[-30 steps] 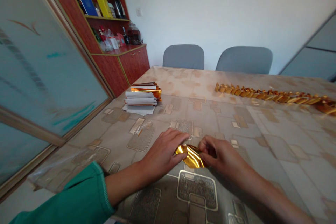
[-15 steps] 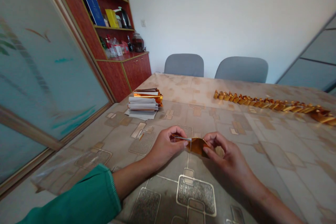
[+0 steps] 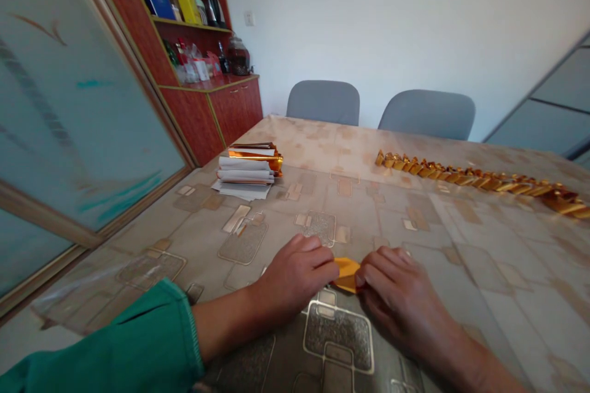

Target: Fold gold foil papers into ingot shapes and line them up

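A small folded piece of gold paper (image 3: 346, 274) is held between my two hands, just above the patterned tablecloth. My left hand (image 3: 299, 273) has its fingers closed on the paper's left end. The right end is pinched by my right hand (image 3: 397, 288), with the fingers curled over it. Both hands hide the ends of the paper. A stack of grey-white and gold folded papers (image 3: 246, 173) lies beyond my left hand. A long row of folded gold pieces (image 3: 474, 179) runs along the table at the right.
Two grey chairs (image 3: 323, 101) stand behind the far edge of the table (image 3: 318, 130). A red-brown cabinet (image 3: 236, 109) with bottles, a jar and a kettle is at the back left, beside a frosted glass door (image 3: 106, 104).
Both hands have turned over, so their backs now face up, and have moved slightly lower. The gold paper between them has tilted and shows a brighter face. The view has shifted a little.
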Available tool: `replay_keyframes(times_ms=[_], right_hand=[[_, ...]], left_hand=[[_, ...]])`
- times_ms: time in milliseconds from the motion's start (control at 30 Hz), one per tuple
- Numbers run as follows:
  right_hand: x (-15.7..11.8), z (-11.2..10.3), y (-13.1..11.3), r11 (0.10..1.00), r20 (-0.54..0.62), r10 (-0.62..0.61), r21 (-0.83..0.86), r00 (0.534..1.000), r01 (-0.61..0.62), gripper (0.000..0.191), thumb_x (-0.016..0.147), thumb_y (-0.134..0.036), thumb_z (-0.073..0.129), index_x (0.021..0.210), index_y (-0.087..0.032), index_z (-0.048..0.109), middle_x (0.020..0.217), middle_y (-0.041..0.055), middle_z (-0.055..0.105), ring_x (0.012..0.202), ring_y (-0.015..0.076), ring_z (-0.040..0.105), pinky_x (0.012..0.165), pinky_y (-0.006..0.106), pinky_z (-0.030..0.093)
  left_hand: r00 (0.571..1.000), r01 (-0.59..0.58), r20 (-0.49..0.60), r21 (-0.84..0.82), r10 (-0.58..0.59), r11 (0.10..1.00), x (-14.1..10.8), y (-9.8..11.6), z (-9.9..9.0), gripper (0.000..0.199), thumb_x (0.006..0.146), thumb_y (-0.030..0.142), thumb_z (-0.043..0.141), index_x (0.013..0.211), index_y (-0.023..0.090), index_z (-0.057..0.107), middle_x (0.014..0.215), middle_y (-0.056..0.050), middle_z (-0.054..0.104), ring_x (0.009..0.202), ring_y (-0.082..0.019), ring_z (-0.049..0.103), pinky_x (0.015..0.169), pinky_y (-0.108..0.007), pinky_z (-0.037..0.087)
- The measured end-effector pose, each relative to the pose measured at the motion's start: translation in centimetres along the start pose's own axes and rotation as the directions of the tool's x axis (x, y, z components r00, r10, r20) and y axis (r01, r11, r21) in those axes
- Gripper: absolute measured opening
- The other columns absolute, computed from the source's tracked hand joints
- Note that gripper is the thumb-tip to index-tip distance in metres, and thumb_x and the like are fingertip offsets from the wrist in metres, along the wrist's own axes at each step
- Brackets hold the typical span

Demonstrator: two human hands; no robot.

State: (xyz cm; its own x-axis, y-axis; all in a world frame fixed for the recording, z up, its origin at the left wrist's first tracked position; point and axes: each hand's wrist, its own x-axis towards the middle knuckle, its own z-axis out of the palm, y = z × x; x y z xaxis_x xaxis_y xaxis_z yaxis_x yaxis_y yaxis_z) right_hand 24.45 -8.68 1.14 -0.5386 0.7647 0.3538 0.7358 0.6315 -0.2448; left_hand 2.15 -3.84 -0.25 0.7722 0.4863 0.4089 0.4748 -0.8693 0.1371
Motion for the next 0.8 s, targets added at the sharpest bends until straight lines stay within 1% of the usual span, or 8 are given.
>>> replay_keyframes(times_ms=[100, 167, 233, 333, 400, 467, 633, 800], right_hand=[[-0.1, 0.3, 0.3, 0.997, 0.116, 0.006, 0.075, 0.993, -0.015, 0.017, 0.095, -0.012, 0.047, 0.088, -0.020, 0.060, 0.083, 0.0042, 0.061, 0.077, 0.0218, 0.051, 0.069, 0.035, 0.037], [-0.1, 0.2, 0.5, 0.990, 0.177, 0.019, 0.134, 0.984, -0.043, 0.017, 0.098, -0.014, 0.047, 0.092, -0.020, 0.062, 0.087, 0.0052, 0.062, 0.081, 0.0227, 0.053, 0.072, 0.036, 0.040], [0.0, -0.1, 0.8, 0.981, 0.219, 0.028, 0.179, 0.975, -0.068, 0.016, 0.099, -0.017, 0.048, 0.094, -0.020, 0.063, 0.090, 0.0055, 0.063, 0.084, 0.0228, 0.055, 0.074, 0.037, 0.041], [0.3, -0.7, 1.1, 0.972, 0.266, 0.022, 0.221, 0.964, -0.083, 0.011, 0.100, -0.022, 0.053, 0.096, -0.022, 0.063, 0.092, 0.0039, 0.064, 0.084, 0.0218, 0.056, 0.076, 0.037, 0.041], [0.6, -1.2, 1.2, 0.971, 0.299, 0.007, 0.228, 0.954, -0.079, 0.007, 0.100, -0.023, 0.056, 0.099, -0.023, 0.063, 0.094, 0.0032, 0.064, 0.086, 0.0215, 0.057, 0.078, 0.037, 0.041], [0.9, -1.5, 1.2, 0.973, 0.328, -0.002, 0.217, 0.945, -0.073, 0.009, 0.098, -0.022, 0.057, 0.105, -0.024, 0.062, 0.096, 0.0033, 0.064, 0.089, 0.0217, 0.057, 0.081, 0.038, 0.041], [1.5, -1.7, 0.6, 0.986, 0.390, 0.017, 0.145, 0.921, -0.080, 0.021, 0.092, -0.013, 0.055, 0.110, -0.022, 0.060, 0.099, 0.0051, 0.062, 0.090, 0.0229, 0.055, 0.084, 0.042, 0.041], [1.5, -1.1, 0.3, 0.994, 0.408, 0.012, 0.095, 0.913, -0.056, 0.034, 0.085, -0.008, 0.052, 0.116, -0.020, 0.058, 0.098, 0.0055, 0.059, 0.091, 0.0237, 0.054, 0.088, 0.045, 0.040]], left_hand=[[0.997, -0.039, 0.066, 0.012, 0.038, 0.999, -0.1, -0.3, 0.0, 0.014, 0.100, 0.025, 0.057, 0.088, 0.019, 0.064, 0.088, -0.001, 0.067, 0.082, -0.019, 0.054, 0.072, -0.033, 0.037], [0.990, -0.068, 0.118, -0.026, 0.071, 0.997, -0.3, -0.5, -0.5, 0.010, 0.100, 0.022, 0.056, 0.098, 0.020, 0.065, 0.092, -0.002, 0.069, 0.084, -0.019, 0.057, 0.074, -0.033, 0.039], [0.981, -0.090, 0.165, -0.081, 0.102, 0.993, -0.7, -0.6, -1.2, 0.017, 0.100, 0.017, 0.052, 0.110, 0.020, 0.065, 0.099, -0.004, 0.071, 0.089, -0.021, 0.059, 0.079, -0.034, 0.042], [0.978, -0.091, 0.171, -0.146, 0.116, 0.985, -1.7, -0.6, -1.9, 0.029, 0.098, 0.011, 0.047, 0.121, 0.021, 0.063, 0.113, -0.007, 0.071, 0.100, -0.021, 0.062, 0.087, -0.034, 0.045], [0.982, -0.084, 0.156, -0.163, 0.110, 0.983, -2.2, -0.5, -2.1, 0.033, 0.099, 0.011, 0.046, 0.127, 0.022, 0.060, 0.122, -0.007, 0.069, 0.105, -0.021, 0.062, 0.090, -0.034, 0.047], [0.981, -0.073, 0.164, -0.163, 0.100, 0.984, -2.5, -0.3, -2.0, 0.035, 0.099, 0.011, 0.046, 0.130, 0.021, 0.057, 0.127, -0.008, 0.067, 0.107, -0.021, 0.061, 0.092, -0.034, 0.047], [0.974, -0.054, 0.207, -0.164, 0.088, 0.985, -2.4, -0.1, -1.9, 0.031, 0.098, 0.010, 0.046, 0.124, 0.018, 0.058, 0.122, -0.009, 0.066, 0.105, -0.022, 0.059, 0.091, -0.033, 0.050], [0.970, -0.049, 0.226, -0.171, 0.087, 0.984, -2.3, 0.1, -1.9, 0.028, 0.097, 0.009, 0.047, 0.120, 0.018, 0.058, 0.124, -0.010, 0.064, 0.103, -0.022, 0.058, 0.090, -0.034, 0.051]])
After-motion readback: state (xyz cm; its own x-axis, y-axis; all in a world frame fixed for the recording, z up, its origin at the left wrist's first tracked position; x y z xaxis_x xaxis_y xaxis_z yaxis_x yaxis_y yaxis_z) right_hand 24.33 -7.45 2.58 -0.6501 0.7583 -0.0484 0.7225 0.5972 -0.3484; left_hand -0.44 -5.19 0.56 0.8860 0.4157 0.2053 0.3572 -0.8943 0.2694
